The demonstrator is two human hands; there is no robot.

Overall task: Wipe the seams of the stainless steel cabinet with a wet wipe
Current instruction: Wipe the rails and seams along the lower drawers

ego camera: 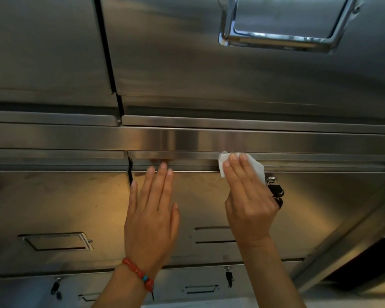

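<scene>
The wet wipe [253, 166], white and crumpled, lies pressed under the fingertips of the right hand [247, 196], against the top edge of a lower drawer front, right at the horizontal seam [187, 152] of the stainless steel cabinet [209, 85]; parts of the wipe stick out above and to the right of the fingers; the right hand lies flat with fingers together and extended, pinning the wipe rather than closing around it.

Just right of that hand, below the wipe, a key [276, 192] with a dark head hangs from a lock in the drawer front, partly hidden by the hand.

The left hand [151, 210] is open and flat, fingers spread a little, resting on the same drawer front to the left of the right hand, holding nothing; its fingertips reach the drawer's top edge; a red bead bracelet [138, 273] with 1 blue bead circles the wrist.

A vertical seam [129, 167] runs just left of the left hand; a chrome handle [282, 38] sits on the upper drawer at top right; a label holder [56, 241] is on the lower left drawer; 2 more keys hang in locks on the row below.

No brand, label text or writing can be read on any surface.
</scene>
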